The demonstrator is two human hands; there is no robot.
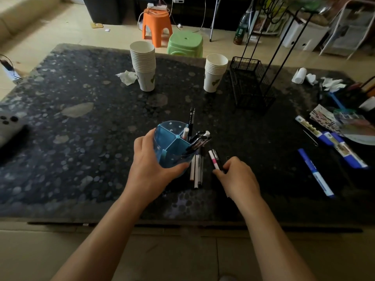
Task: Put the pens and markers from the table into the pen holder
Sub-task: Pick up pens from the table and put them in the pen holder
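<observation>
Currently left hand point(151, 159) grips tilted pen holder point(172, 142) mid-table, near the front edge; right hand point(236, 175) pinches pink-banded marker point(213, 160) plus a dark pen. Risk: more tilt spills pens point(197, 139) already inside.

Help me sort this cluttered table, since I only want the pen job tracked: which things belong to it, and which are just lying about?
Job: blue pen holder in the left hand; pink-banded pen at the right hand; loose pens beside the holder; blue marker.

Lying about: paper cup stacks, wire basket, crumpled tissue.
</observation>
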